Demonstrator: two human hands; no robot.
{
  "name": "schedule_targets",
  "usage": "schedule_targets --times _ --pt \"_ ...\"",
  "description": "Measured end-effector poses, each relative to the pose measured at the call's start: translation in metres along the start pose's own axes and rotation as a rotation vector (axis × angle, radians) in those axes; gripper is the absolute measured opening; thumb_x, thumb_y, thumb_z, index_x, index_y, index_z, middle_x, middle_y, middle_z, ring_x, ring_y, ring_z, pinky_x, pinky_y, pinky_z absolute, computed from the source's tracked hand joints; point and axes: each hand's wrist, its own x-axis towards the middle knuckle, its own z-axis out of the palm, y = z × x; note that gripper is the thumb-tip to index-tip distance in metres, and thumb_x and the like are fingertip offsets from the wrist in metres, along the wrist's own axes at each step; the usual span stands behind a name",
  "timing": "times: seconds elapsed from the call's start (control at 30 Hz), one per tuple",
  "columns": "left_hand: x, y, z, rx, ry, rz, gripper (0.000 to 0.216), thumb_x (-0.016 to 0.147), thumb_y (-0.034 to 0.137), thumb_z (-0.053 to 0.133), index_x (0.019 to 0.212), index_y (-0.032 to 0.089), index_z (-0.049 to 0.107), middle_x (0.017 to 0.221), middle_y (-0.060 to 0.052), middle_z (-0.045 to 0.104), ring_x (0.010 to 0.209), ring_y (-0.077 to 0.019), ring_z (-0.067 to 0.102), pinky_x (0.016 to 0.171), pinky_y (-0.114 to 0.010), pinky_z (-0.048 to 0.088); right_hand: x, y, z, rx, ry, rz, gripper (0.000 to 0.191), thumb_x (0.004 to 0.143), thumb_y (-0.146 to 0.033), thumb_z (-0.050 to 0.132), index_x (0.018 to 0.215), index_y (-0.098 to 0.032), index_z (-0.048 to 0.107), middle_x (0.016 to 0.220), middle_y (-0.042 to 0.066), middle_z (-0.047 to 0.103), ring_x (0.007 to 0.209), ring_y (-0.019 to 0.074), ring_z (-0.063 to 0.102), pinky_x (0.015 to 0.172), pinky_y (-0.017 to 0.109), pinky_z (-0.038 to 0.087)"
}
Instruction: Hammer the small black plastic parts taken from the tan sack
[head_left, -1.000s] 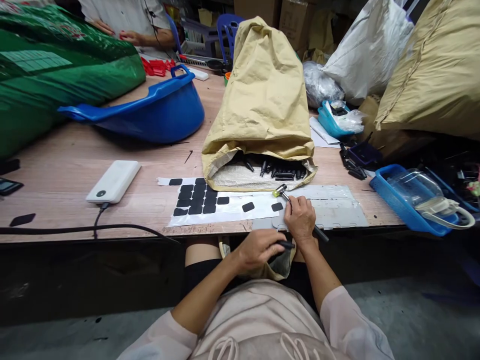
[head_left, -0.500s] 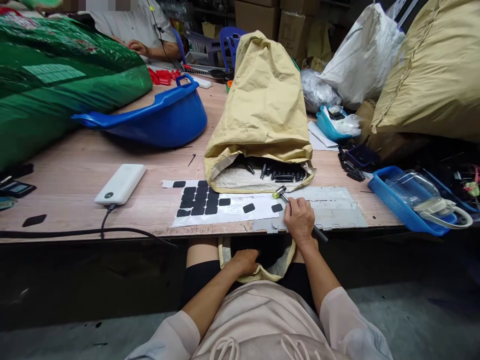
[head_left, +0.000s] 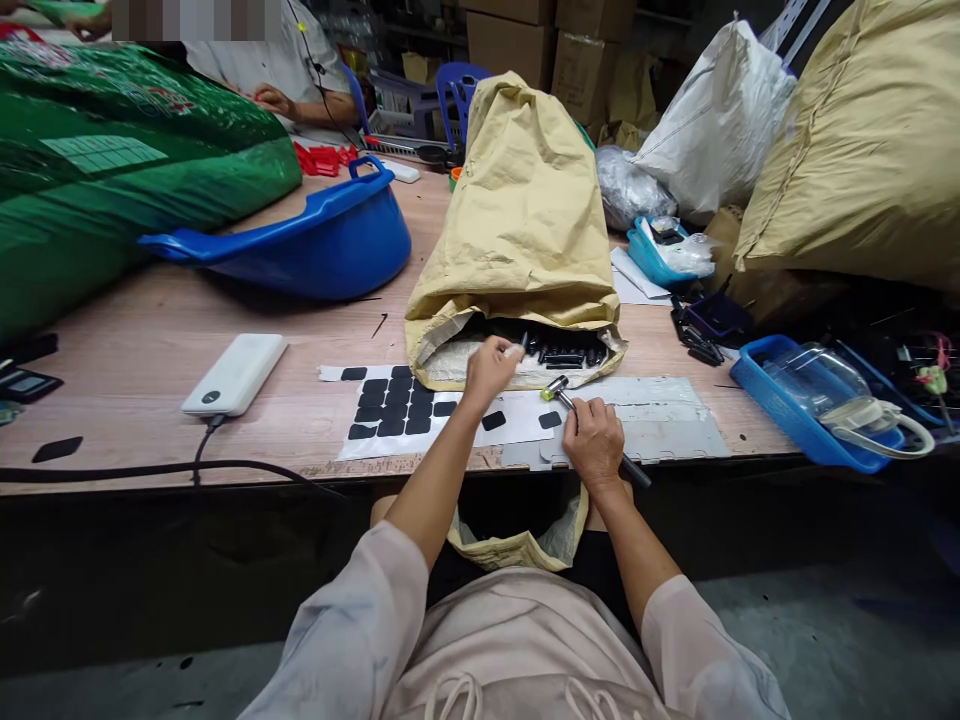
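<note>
At table (head_left: pixel 322 325), grips hammer (head_left: pixel 556 389) in right hand (head_left: pixel 595 440); has left hand (head_left: pixel 489 372) at bag (head_left: pixel 532 210), cannot tell if grasping; could spill parts (head_left: pixel 564 358) by snagging rim (head_left: pixel 566 379).

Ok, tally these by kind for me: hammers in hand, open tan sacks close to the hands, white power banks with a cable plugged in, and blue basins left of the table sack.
Hammer, in the right hand: 1
Open tan sacks, one on the table and one on the lap: 2
White power bank: 1
Blue basin: 1
Total: 5
</note>
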Motion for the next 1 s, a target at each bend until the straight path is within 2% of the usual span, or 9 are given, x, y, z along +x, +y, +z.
schedule_targets --times 0.03,0.1,0.2,0.33,0.43,0.5,0.6,0.7,1.0 --pt "0.019 0.002 0.002 0.08 0.11 -0.083 0.033 0.097 0.044 0.06 0.111 0.016 0.072 0.094 -0.01 0.075 0.092 -0.0253 0.069 0.08 -0.034 0.052 0.0 0.0 0.0 -0.001 0.002 -0.001 0.019 0.097 -0.022 0.054 0.108 -0.02 0.07 0.096 0.008 0.061 0.091 0.0244 0.048 0.076 0.035 0.033" --pt "0.047 0.004 0.007 0.215 0.203 -0.213 0.032 0.096 0.043 0.063 0.109 0.014 0.072 0.111 -0.018 0.076 0.108 -0.0321 0.07 0.089 -0.04 0.053 -0.001 0.0 0.001 -0.005 0.006 -0.002 0.02 0.097 -0.022 0.055 0.109 -0.02 0.07 0.097 0.008 0.062 0.091 0.0241 0.048 0.077 0.035 0.033" --pt "0.063 0.002 0.013 0.31 0.201 -0.309 0.037 0.09 0.045 0.071 0.107 0.012 0.073 0.122 -0.026 0.073 0.116 -0.0398 0.069 0.092 -0.046 0.053 -0.001 0.0 0.002 -0.005 0.011 -0.003 0.02 0.097 -0.022 0.056 0.111 -0.02 0.07 0.098 0.008 0.063 0.091 0.024 0.048 0.077 0.035 0.033" --pt "0.058 -0.004 0.011 0.3 0.168 -0.288 0.022 0.085 0.036 0.073 0.094 0.016 0.075 0.11 -0.022 0.077 0.109 -0.0385 0.072 0.087 -0.044 0.054 -0.001 0.0 0.003 0.005 0.009 0.004 0.021 0.098 -0.022 0.055 0.112 -0.02 0.07 0.099 0.009 0.063 0.091 0.0239 0.048 0.076 0.035 0.033" --pt "0.04 -0.01 0.004 0.272 0.177 -0.182 0.013 0.083 0.029 0.072 0.093 0.02 0.074 0.103 -0.013 0.078 0.103 -0.0318 0.072 0.084 -0.038 0.053 -0.001 0.0 0.003 0.005 0.003 0.01 0.02 0.097 -0.023 0.056 0.111 -0.02 0.07 0.098 0.008 0.063 0.09 0.0238 0.048 0.076 0.034 0.033" --pt "0.021 -0.017 -0.001 0.216 0.178 -0.033 0.014 0.084 0.028 0.071 0.096 0.022 0.074 0.099 -0.007 0.078 0.094 -0.0256 0.071 0.082 -0.034 0.052 -0.001 0.0 0.002 0.003 0.008 0.014 0.019 0.097 -0.022 0.055 0.11 -0.02 0.07 0.097 0.008 0.062 0.09 0.0238 0.048 0.076 0.034 0.033" --pt "-0.013 -0.03 -0.002 0.11 0.045 0.213 0.016 0.085 0.03 0.072 0.1 0.023 0.075 0.096 -0.003 0.078 0.086 -0.0211 0.066 0.08 -0.032 0.051 0.0 -0.001 0.002 0.007 0.015 0.018 0.02 0.098 -0.023 0.055 0.112 -0.021 0.07 0.098 0.008 0.062 0.09 0.0236 0.049 0.076 0.034 0.033" --pt "-0.04 -0.044 0.003 0.094 -0.118 0.359 0.02 0.081 0.026 0.076 0.101 0.024 0.077 0.097 -0.003 0.078 0.095 -0.0235 0.064 0.085 -0.035 0.051 0.001 0.0 0.002 0.01 0.0 0.045 0.018 0.1 -0.028 0.057 0.11 -0.021 0.07 0.097 0.008 0.062 0.09 0.0234 0.049 0.076 0.034 0.033" --pt "-0.05 -0.046 0.021 0.253 -0.141 0.401 0.016 0.084 0.032 0.078 0.099 0.025 0.079 0.094 -0.004 0.07 0.103 -0.0265 0.059 0.097 -0.041 0.045 0.006 0.002 0.003 -0.005 -0.026 0.055 0.016 0.101 -0.027 0.058 0.105 -0.019 0.071 0.098 0.009 0.064 0.089 0.0229 0.052 0.075 0.033 0.035"
